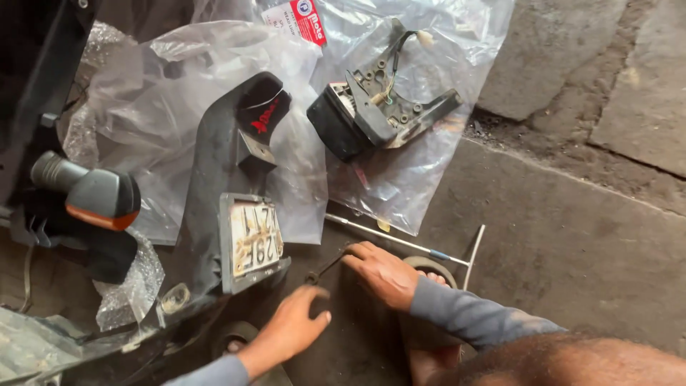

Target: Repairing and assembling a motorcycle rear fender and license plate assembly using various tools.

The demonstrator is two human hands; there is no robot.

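Both of my hands work low on the concrete floor [572, 236], just below the number plate [255, 239]. My right hand [382, 271] has its fingers curled shut around the handle end of a thin dark tool [327, 268], which runs toward my left hand [293, 327]. That one is loosely curled near the tool's far tip, thumb out; I cannot tell whether it actually pinches anything, since the fingertips are turned away from me. The plate sits bolted on a grey mudguard bracket [214, 179], which lies flat so its fasteners face up within reach. A long T-handled wrench [429, 250] rests just beyond my right hand, close enough to grab. Clear plastic bags [164, 93] are spread under the parts, keeping them off the dirt: a dark tail-light unit [375, 107] with its wires lies on one, well apart from my hands. An orange indicator lamp [96, 196] sticks out at the left.
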